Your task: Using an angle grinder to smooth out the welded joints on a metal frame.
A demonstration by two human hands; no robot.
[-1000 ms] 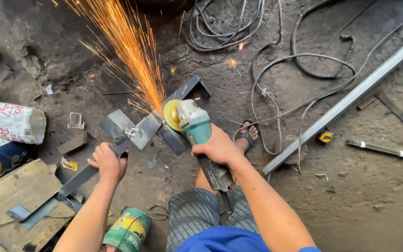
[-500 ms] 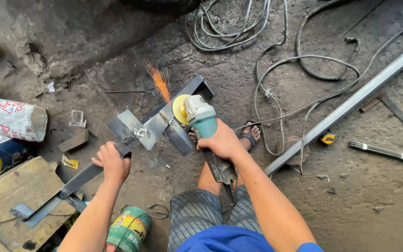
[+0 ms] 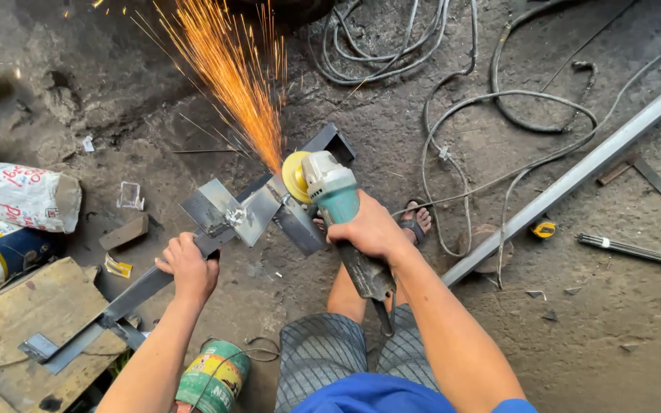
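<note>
At frame centre, the right hand [image 3: 372, 229] is wrapped around a teal angle grinder with a yellow disc [image 3: 330, 187], forearm extended. Lower left, the left hand [image 3: 187, 268] clamps the long grey steel bar with welded plates [image 3: 227, 218], sparks [image 3: 231, 76] spraying upward.

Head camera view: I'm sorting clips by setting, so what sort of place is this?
Most likely a small metal or welding workshop. The right hand runs an angle grinder throwing sparks off a metal bar that the left hand steadies, over a dirt floor strewn with cables.
</note>
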